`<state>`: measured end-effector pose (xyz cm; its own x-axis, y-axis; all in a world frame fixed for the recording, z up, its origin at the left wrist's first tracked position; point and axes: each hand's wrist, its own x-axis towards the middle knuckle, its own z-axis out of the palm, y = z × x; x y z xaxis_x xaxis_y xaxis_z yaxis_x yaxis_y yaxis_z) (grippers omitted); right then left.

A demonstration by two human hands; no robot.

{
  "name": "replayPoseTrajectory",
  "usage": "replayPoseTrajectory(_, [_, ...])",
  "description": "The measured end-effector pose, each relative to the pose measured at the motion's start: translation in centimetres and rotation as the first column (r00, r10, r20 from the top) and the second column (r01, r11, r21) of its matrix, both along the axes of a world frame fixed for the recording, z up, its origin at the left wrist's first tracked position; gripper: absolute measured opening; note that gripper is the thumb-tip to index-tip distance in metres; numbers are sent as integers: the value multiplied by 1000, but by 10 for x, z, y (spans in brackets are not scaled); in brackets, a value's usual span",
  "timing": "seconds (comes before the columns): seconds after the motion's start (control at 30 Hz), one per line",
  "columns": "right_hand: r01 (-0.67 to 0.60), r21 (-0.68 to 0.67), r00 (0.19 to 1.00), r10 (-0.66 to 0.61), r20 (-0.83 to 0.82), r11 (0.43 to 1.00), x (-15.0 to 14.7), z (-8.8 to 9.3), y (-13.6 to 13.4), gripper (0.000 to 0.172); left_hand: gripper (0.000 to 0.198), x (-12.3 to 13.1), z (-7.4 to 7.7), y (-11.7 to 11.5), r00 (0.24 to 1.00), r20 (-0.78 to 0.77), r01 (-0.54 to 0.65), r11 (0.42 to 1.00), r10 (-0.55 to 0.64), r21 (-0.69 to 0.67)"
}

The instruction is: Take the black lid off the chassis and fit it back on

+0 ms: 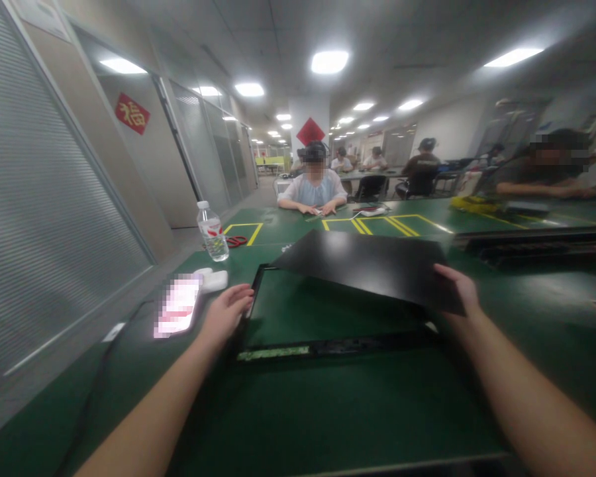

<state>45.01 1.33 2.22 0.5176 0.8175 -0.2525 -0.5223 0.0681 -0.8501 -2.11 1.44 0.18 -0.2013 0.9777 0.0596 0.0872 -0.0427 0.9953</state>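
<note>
In my right hand (459, 291) is the right edge of a thin black panel (367, 262), thumb on top and fingers beneath. The panel is tilted, its near right corner raised and its far left corner close to a black rectangular frame (367, 346). That frame lies on the green tabletop (298, 411), which shows through its opening. My left hand (228, 310) grips the frame's left side, fingers closed on the bar. A pale greenish strip (273, 353) runs along the left part of the frame's near bar. The panel hides much of the far and right bars.
Left of the frame lie a lit phone (179, 305) and a white case (213, 280). Behind them stand a water bottle (212, 232) and red-handled scissors (236, 241). Dark frame-like parts (536, 245) lie at right. A person (312, 182) sits across the table.
</note>
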Motion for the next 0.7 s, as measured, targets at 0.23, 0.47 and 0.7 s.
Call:
replayPoseTrajectory(0.23, [-290, -106, 955, 281, -95, 951, -1, 1, -7, 17, 22, 3, 15, -5, 942, 332, 112, 980, -52, -163])
replayPoseTrajectory(0.47, [-411, -170, 912, 405, -68, 896, -12, 3, -9, 21, 35, -1, 25, -11, 967, 202, 181, 978, -158, -103])
replayPoseTrajectory(0.7, [-549, -288, 828, 556, -64, 785, -26, 3, -10, 21, 38, -5, 30, -10, 951, 308, 21, 1000, -24, 15])
